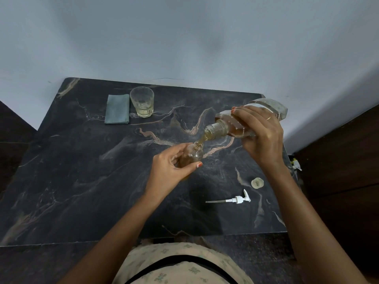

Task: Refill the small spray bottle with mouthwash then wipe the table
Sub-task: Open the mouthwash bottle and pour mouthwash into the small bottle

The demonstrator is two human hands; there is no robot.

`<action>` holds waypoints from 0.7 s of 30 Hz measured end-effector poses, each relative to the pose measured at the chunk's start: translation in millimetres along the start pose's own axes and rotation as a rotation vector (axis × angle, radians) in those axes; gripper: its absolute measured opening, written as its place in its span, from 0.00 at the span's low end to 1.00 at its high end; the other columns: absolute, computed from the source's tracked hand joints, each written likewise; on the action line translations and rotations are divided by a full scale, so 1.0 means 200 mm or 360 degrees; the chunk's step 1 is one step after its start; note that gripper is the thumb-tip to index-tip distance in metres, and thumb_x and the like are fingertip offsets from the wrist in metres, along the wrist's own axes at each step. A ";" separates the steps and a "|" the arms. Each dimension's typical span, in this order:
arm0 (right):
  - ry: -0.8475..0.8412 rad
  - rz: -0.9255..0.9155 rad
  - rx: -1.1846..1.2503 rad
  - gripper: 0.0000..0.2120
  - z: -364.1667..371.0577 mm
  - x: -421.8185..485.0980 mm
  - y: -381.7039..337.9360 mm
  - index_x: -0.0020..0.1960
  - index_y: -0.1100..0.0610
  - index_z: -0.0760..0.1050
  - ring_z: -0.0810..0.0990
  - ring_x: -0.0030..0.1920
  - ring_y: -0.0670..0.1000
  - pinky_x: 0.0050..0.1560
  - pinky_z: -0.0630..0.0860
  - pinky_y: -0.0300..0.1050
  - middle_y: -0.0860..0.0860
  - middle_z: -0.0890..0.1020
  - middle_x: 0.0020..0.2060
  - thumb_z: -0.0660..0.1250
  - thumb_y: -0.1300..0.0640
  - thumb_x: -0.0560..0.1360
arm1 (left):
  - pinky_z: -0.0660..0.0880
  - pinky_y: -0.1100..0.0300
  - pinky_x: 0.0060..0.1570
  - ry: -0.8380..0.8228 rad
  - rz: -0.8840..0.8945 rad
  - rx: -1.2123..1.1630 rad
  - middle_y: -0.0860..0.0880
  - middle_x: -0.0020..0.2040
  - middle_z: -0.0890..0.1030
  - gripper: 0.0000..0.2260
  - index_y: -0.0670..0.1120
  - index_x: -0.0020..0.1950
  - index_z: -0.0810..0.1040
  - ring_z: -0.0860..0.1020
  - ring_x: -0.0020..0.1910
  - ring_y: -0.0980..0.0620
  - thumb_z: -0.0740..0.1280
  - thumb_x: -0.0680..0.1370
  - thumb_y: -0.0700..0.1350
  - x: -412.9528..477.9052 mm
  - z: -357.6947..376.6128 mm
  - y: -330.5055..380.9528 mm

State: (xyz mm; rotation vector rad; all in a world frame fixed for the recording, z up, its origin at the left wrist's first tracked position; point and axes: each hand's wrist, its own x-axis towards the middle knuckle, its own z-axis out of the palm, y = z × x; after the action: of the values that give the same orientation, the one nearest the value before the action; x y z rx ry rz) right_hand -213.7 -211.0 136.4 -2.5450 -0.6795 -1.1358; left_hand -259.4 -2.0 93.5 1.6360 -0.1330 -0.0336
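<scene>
Two hands clasp bottles over the black marble table (82, 181): the left hand (170, 169) grips the small clear spray bottle (194, 153), neck up. Just right of it, the right hand (260, 132) holds the large clear mouthwash bottle (224, 120) tilted, with amber liquid streaming into the small bottle's neck.

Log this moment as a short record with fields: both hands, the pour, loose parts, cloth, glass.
left hand: grips the small spray bottle, neck up
right hand: grips the mouthwash bottle, tilted with its mouth down
pour: amber stream runs into the small spray bottle's open neck
loose parts: white pump head and clear cap lie on the table by the right arm
cloth: folded, far left, beside the glass
glass: upright, a little pale liquid at the bottom
</scene>
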 end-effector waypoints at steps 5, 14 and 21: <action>-0.0003 -0.0001 -0.0005 0.11 0.00 0.01 0.01 0.52 0.61 0.78 0.80 0.52 0.52 0.55 0.72 0.45 0.55 0.84 0.49 0.71 0.65 0.70 | 0.73 0.74 0.47 -0.0023 0.0000 -0.0021 0.57 0.46 0.81 0.20 0.52 0.52 0.77 0.80 0.47 0.63 0.74 0.65 0.34 0.02 0.00 0.01; -0.0023 -0.0006 -0.0003 0.09 0.01 0.01 0.03 0.52 0.61 0.78 0.80 0.52 0.53 0.55 0.72 0.46 0.55 0.84 0.49 0.68 0.62 0.72 | 0.73 0.74 0.47 -0.0016 0.0026 0.0011 0.57 0.46 0.81 0.21 0.54 0.51 0.76 0.80 0.47 0.63 0.75 0.64 0.35 0.03 0.01 0.00; -0.0024 -0.0017 0.0003 0.11 0.01 0.02 0.03 0.52 0.61 0.78 0.80 0.52 0.52 0.55 0.72 0.45 0.54 0.83 0.49 0.70 0.66 0.70 | 0.73 0.73 0.48 -0.0023 0.0040 0.0011 0.57 0.46 0.81 0.21 0.52 0.52 0.76 0.80 0.47 0.62 0.75 0.65 0.35 0.04 0.01 0.00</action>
State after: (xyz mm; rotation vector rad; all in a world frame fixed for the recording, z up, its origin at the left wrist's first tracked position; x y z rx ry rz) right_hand -206.9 -214.2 137.0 -2.5541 -0.6983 -1.1196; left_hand -252.5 -4.7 94.1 1.6409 -0.1646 -0.0259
